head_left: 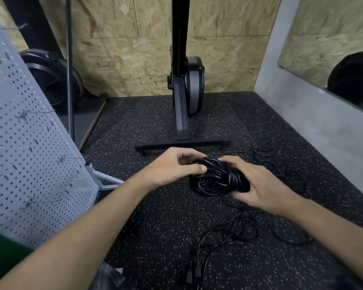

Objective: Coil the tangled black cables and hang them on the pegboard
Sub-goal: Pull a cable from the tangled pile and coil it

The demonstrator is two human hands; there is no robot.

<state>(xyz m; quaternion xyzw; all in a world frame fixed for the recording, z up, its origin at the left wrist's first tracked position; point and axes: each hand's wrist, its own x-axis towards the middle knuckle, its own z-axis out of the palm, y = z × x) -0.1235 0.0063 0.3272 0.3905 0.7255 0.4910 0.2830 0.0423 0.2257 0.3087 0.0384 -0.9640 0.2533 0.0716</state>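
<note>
Black rubber flooring [155,237], matte and flecked with pale specks, is stretching across the corner, and rough chipboard wall panels [124,59] are rising behind it. At the left a grey metal pegboard [29,164], punched with rows of round and slotted holes, is standing on an angled frame, thin wire hooks [71,158] jutting from its face. A black exercise machine [184,91] with a rounded housing is resting upright on a flat T-shaped foot. Loose black cables [239,227], thin and glossy, are sprawling in tangled loops on the floor at the lower right. Above them, well apart from the pegboard, a thick round coil [216,178] of smooth black cable is being held: the right hand [260,185] is gripping its side, fingers wrapped around the strands, while the left hand [172,168] is pinching its upper edge with thumb and curled fingers.
</note>
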